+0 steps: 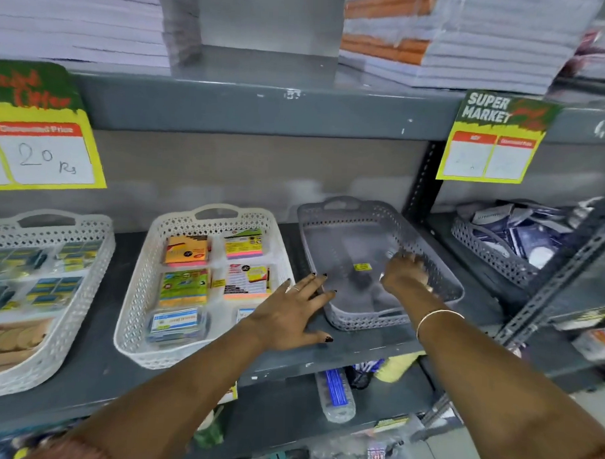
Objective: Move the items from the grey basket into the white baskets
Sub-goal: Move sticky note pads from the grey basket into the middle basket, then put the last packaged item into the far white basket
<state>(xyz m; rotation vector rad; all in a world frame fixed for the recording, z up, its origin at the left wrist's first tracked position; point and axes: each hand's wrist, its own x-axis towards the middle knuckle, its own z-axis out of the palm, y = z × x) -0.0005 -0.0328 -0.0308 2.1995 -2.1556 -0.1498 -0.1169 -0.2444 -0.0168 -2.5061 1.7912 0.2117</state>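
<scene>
The grey basket [440,268] sits on the shelf at centre right. It holds a blurred clear ruler pack [347,268] with a yellow sticker. My right hand [404,272] is inside the basket, fingers curled down at the pack's right side; whether it grips the pack is unclear. My left hand [291,313] lies flat, fingers spread, against the basket's near left corner. To the left stands a white basket [137,292] holding several sticky-note packs [187,251]. Another white basket [68,324] at far left holds small boxes.
A second grey basket [482,256] full of dark packets sits at right behind a slanted metal post [560,272]. Price signs [485,146] hang from the shelf above. Paper stacks fill the top shelf. More goods lie on the shelf below.
</scene>
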